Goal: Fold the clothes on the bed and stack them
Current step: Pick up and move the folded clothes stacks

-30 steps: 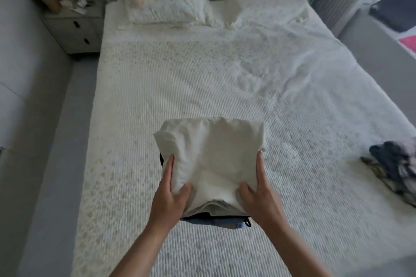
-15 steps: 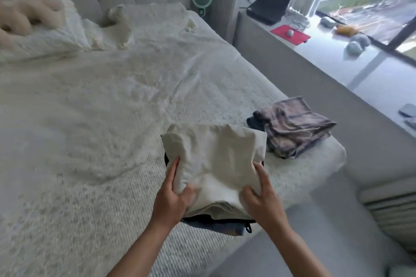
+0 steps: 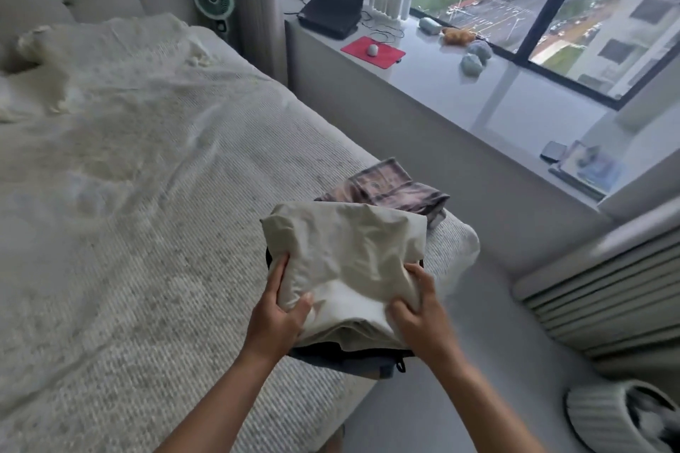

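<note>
Since a second ago, view has swung right; folded stack (image 3: 346, 268) now carried over bed (image 3: 147, 232) corner, toward plaid garment (image 3: 390, 188). Left hand (image 3: 276, 316) and right hand (image 3: 419, 309) clamp its sides, thumbs on top. Risk: dark lower layers, seemingly loose, slipping out; stack landing askew near mattress edge could topple.
</note>
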